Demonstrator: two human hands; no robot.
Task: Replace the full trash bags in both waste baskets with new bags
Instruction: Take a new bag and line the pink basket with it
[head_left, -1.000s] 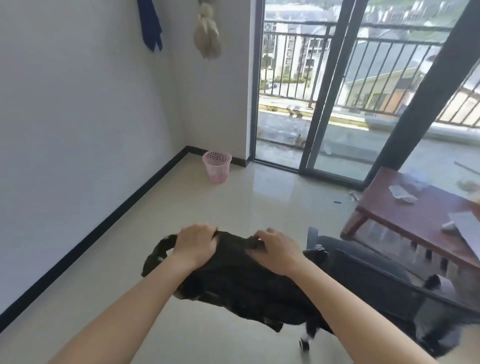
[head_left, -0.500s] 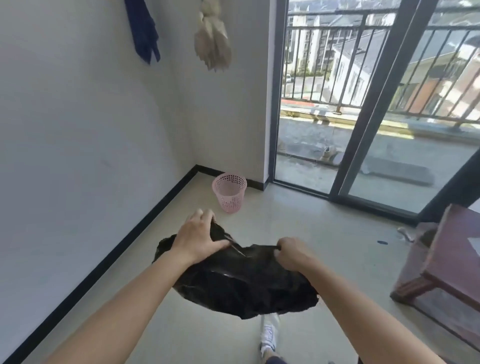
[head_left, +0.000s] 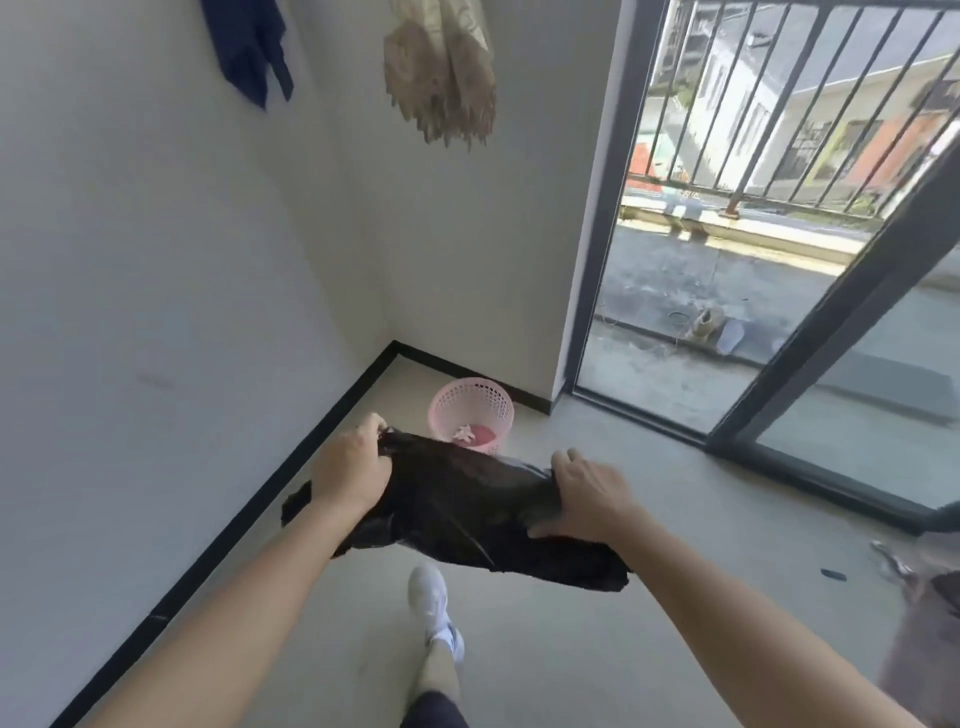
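A black trash bag (head_left: 467, 499) is held spread above the floor (head_left: 623, 649), in front of the body. Its left edge is gripped by the left hand (head_left: 350, 470), whose fingers are curled tightly round a bunched fold. Its right side is clasped by the right hand (head_left: 589, 499), with the fingers hooked over the far edge and the thumb laid along the near face. A loose flap is left hanging below the right forearm.

Just beyond the bag, a pink mesh waste basket (head_left: 470, 410) is set in the corner, near the black baseboard (head_left: 260, 509). Its lower front is hidden by the bag; a pink patch and what may be a crumpled white scrap are seen inside. A white shoe (head_left: 430, 597) is planted under the bag. A dark blue cloth (head_left: 247, 47) and a beige fringed object (head_left: 441, 67) are hung on the walls above. To the right, a dark-framed glass sliding door (head_left: 597, 208) is shown, with a balcony railing (head_left: 779, 104) behind it.

Compared with half a second before, the basket is seen nearer and from more overhead, so that its inside is exposed. The bag is drawn out wider between the hands, and the right hand's closed fist has been exchanged for a flatter hold over the top.
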